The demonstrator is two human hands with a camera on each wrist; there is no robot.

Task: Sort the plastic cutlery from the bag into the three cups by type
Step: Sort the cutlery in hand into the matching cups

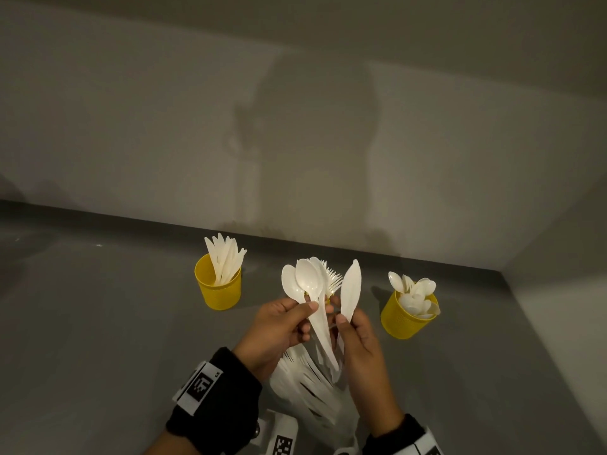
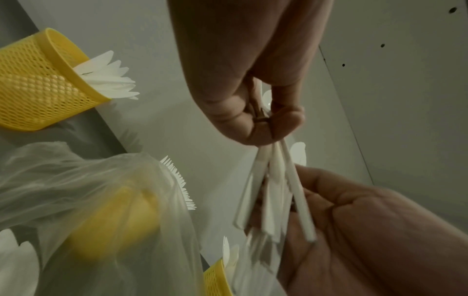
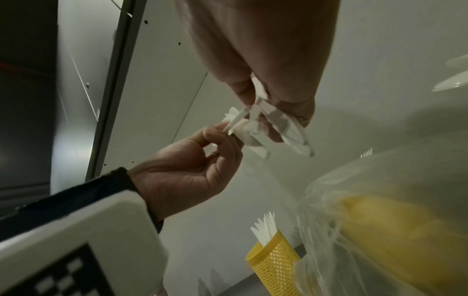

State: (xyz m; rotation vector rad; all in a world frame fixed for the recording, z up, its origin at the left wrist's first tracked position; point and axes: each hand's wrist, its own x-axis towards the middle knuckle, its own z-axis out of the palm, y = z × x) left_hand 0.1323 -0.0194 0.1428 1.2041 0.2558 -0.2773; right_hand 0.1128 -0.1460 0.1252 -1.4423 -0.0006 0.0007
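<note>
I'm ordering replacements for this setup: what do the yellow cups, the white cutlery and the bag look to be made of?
Yellow cups: a stiff perforated mesh with a solid rim and matte yellow finish; plastic or coated metal, I cannot tell which.
White cutlery: thin moulded plastic, slightly glossy, with highlights on the spoon bowls.
Bag: thin clear plastic film, wrinkled; a yellow cup shows through it.

We see a plain pale wall (image 1: pixel 164 126) across the top of the head view, with a soft dark shadow (image 1: pixel 312 142) in the middle. Below it lies a smooth grey table (image 1: pixel 98 323). Another wall (image 1: pixel 565 290) closes in the right side. The light is dim and a little yellow.
</note>
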